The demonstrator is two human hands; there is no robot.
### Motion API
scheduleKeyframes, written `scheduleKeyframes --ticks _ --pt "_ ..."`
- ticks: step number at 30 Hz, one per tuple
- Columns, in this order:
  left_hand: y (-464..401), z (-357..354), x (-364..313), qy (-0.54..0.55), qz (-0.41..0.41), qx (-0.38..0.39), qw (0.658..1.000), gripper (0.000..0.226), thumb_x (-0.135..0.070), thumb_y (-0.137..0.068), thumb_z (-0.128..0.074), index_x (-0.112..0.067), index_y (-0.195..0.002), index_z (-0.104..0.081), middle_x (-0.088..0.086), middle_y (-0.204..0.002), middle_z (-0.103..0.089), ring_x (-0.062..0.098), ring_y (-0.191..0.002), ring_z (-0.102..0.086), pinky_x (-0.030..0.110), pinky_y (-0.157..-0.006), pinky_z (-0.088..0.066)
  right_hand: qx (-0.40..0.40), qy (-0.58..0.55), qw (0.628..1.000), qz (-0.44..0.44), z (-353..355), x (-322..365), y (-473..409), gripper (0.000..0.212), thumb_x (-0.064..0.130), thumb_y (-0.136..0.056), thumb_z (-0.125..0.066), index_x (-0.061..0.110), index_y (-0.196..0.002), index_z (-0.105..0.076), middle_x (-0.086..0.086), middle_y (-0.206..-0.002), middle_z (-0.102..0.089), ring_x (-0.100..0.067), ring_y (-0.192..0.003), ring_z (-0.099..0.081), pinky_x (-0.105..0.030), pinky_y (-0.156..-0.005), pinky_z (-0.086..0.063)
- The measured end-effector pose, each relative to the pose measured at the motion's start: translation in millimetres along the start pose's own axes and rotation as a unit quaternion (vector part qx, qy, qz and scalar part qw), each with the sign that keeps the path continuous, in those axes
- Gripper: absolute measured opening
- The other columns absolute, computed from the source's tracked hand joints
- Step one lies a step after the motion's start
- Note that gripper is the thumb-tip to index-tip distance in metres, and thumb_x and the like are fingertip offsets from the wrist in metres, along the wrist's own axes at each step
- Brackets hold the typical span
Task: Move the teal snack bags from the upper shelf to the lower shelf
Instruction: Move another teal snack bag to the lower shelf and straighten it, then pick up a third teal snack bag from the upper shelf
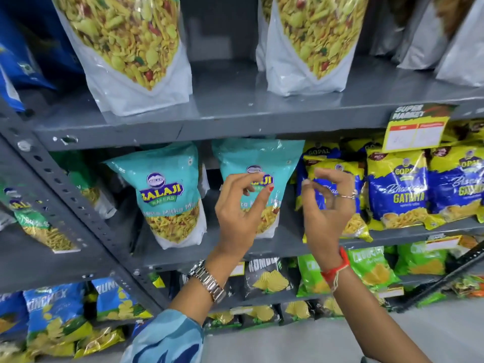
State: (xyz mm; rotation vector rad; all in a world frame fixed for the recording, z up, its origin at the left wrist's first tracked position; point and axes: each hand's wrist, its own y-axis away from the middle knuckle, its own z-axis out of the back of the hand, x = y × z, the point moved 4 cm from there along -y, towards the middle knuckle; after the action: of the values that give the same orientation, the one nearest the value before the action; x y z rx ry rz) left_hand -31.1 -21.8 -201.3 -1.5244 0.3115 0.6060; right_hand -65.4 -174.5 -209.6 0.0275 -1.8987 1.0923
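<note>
Two teal snack bags stand upright on the lower shelf: one at centre left, the other just right of it. My left hand hovers in front of the right teal bag, fingers spread and curled, holding nothing. My right hand is beside it, in front of the blue-and-yellow bags, fingers apart and empty. On the upper shelf stand two big white-bottomed bags of yellow mix, with a bare gap between them.
Blue-and-yellow snack bags fill the lower shelf to the right. A yellow price tag hangs from the upper shelf edge. A slanted perforated steel post runs down the left. Green, black and blue chip bags sit below.
</note>
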Motion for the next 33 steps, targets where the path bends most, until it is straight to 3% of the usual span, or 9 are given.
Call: scheduleKeyframes --ticks 6,9,12,15,17,20,24,29,33 --pt "-99.8 -27.7 -75.4 0.098 -0.063 -0.058 0.992 0.012 -0.012 -0.089 -0.054 -0.016 -0.101 -0.055 -0.006 -0.095 -0.058 0.008 -0.076 -0.054 0.019 -0.071 -0.045 -0.09 0.007 0.992 0.089 5.7 61.8 -104.7 0.022 0.007 -0.078 -0.059 0.028 -0.084 -0.058 -0.006 -0.088 -0.059 -0.014 -0.081 -0.06 -0.026 -0.075 -0.05" --pt "-146.8 -49.8 -76.5 0.119 0.031 -0.046 0.991 0.024 -0.017 -0.091 -0.05 -0.017 -0.115 -0.048 -0.009 -0.111 -0.054 0.012 -0.094 -0.054 0.018 -0.08 -0.044 -0.051 -0.002 0.998 0.042 -3.1 62.8 -160.0 0.022 0.015 -0.074 -0.063 0.022 -0.095 -0.058 -0.01 -0.103 -0.06 -0.014 -0.094 -0.057 -0.018 -0.084 -0.045" --pt "-184.7 -71.4 -58.3 0.139 0.181 -0.024 0.973 0.046 -0.028 -0.096 -0.043 -0.016 -0.138 -0.031 0.0 -0.146 -0.034 0.012 -0.131 -0.035 0.021 -0.101 -0.029 0.043 -0.008 0.997 -0.067 -19.7 41.9 -205.7 0.048 0.022 -0.076 -0.069 0.015 -0.119 -0.048 -0.008 -0.121 -0.049 -0.016 -0.109 -0.048 -0.021 -0.089 -0.04" --pt "-204.3 -86.3 -35.5 0.172 0.304 0.019 0.937 0.057 -0.041 -0.097 -0.033 -0.02 -0.147 -0.017 0.001 -0.156 -0.02 0.01 -0.139 -0.022 0.022 -0.108 -0.013 0.12 -0.039 0.97 -0.206 -39.1 19.0 -228.2 0.07 0.031 -0.08 -0.067 0.009 -0.136 -0.031 -0.009 -0.134 -0.04 -0.02 -0.118 -0.043 -0.022 -0.086 -0.033" --pt "-206.3 -97.1 -25.5 0.208 0.36 0.068 0.907 0.059 -0.052 -0.094 -0.03 -0.02 -0.143 -0.026 0.007 -0.149 -0.036 0.022 -0.135 -0.037 0.039 -0.116 -0.024 0.178 -0.02 0.95 -0.257 -52.0 11.2 -231.5 0.074 0.041 -0.083 -0.06 0.007 -0.141 -0.028 -0.007 -0.14 -0.038 -0.021 -0.127 -0.039 -0.025 -0.089 -0.029" --pt "-204.9 -106.3 -27.9 0.232 0.376 0.107 0.891 0.061 -0.056 -0.092 -0.031 -0.015 -0.136 -0.04 0.013 -0.134 -0.053 0.027 -0.12 -0.054 0.046 -0.104 -0.043 0.211 -0.009 0.938 -0.275 -61.4 12.7 -225.8 0.068 0.047 -0.086 -0.053 0.01 -0.14 -0.031 0.0 -0.13 -0.041 -0.017 -0.119 -0.042 -0.027 -0.087 -0.03" --pt "-204.8 -102.8 -36.4 0.264 0.38 0.109 0.879 0.058 -0.053 -0.094 -0.03 -0.013 -0.133 -0.046 0.012 -0.129 -0.058 0.022 -0.103 -0.063 0.027 -0.071 -0.052 0.19 0.015 0.951 -0.241 -61.2 20.8 -217.0 0.068 0.048 -0.084 -0.055 0.009 -0.135 -0.032 -0.002 -0.117 -0.046 -0.024 -0.116 -0.048 -0.034 -0.091 -0.036" --pt "-203.8 -98.9 -30.6 0.246 0.386 0.107 0.883 0.058 -0.053 -0.093 -0.03 -0.014 -0.134 -0.044 0.013 -0.133 -0.055 0.026 -0.118 -0.056 0.036 -0.092 -0.048 0.198 0.01 0.953 -0.23 -60.0 29.3 -212.8 0.068 0.046 -0.088 -0.05 0.008 -0.139 -0.027 -0.013 -0.141 -0.042 -0.03 -0.13 -0.04 -0.033 -0.094 -0.032" --pt "-201.5 -97.7 -33.8 0.249 0.381 0.105 0.884 0.057 -0.053 -0.094 -0.028 -0.014 -0.129 -0.049 0.008 -0.12 -0.061 0.026 -0.114 -0.059 0.026 -0.069 -0.053 0.203 -0.029 0.95 -0.237 -59.8 35.7 -208.7 0.064 0.042 -0.089 -0.051 0.009 -0.139 -0.029 0.001 -0.115 -0.042 -0.014 -0.104 -0.043 -0.027 -0.086 -0.031"
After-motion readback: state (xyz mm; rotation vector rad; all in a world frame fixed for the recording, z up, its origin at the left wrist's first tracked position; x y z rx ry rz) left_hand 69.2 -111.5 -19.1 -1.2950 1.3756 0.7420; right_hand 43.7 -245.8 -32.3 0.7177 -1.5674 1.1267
